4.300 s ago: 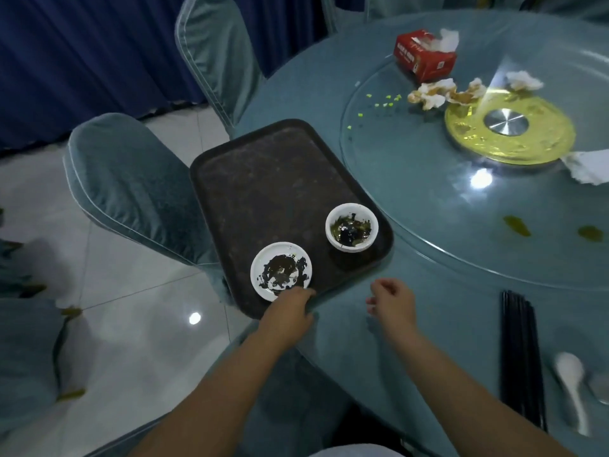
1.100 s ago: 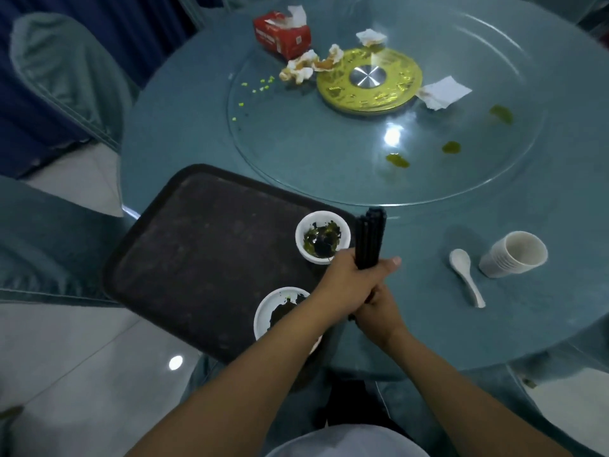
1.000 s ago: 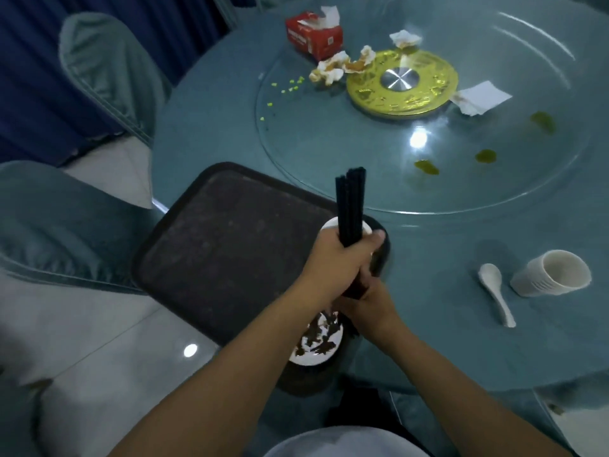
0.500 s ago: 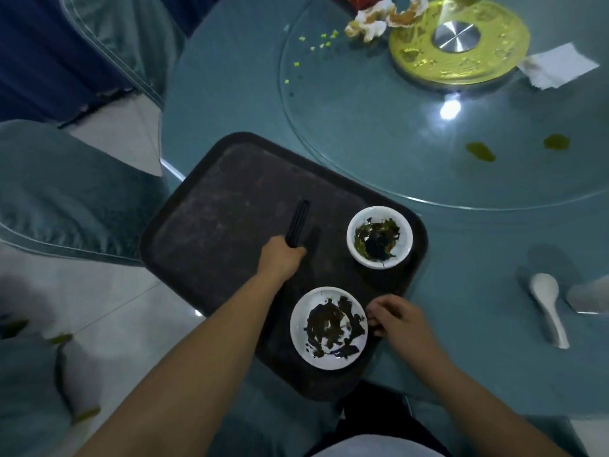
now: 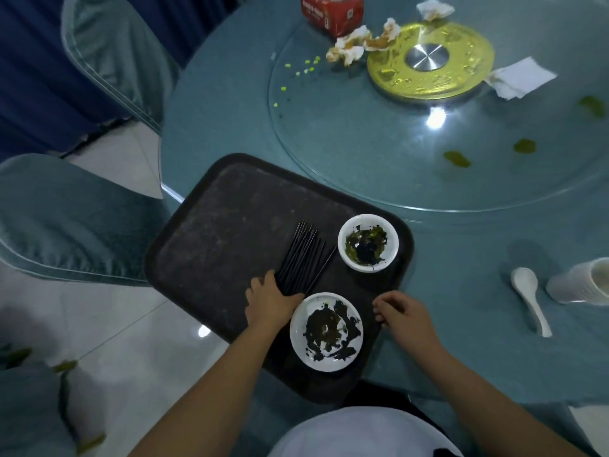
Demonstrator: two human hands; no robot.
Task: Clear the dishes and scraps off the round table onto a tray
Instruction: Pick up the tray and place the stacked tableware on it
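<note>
The left hand [image 5: 272, 300] lies palm down on the dark tray [image 5: 230, 225] and covers the near ends of the black chopsticks [image 5: 303, 257]. Whether it grasps them or only rests there cannot be told. The right hand [image 5: 400, 313], loosely curled, holds nothing at the tray's right rim. The tray sits at the round table's [image 5: 230, 120] near left edge. The chopsticks fan out farward, left of a sauce-smeared bowl [image 5: 368, 243].
</note>
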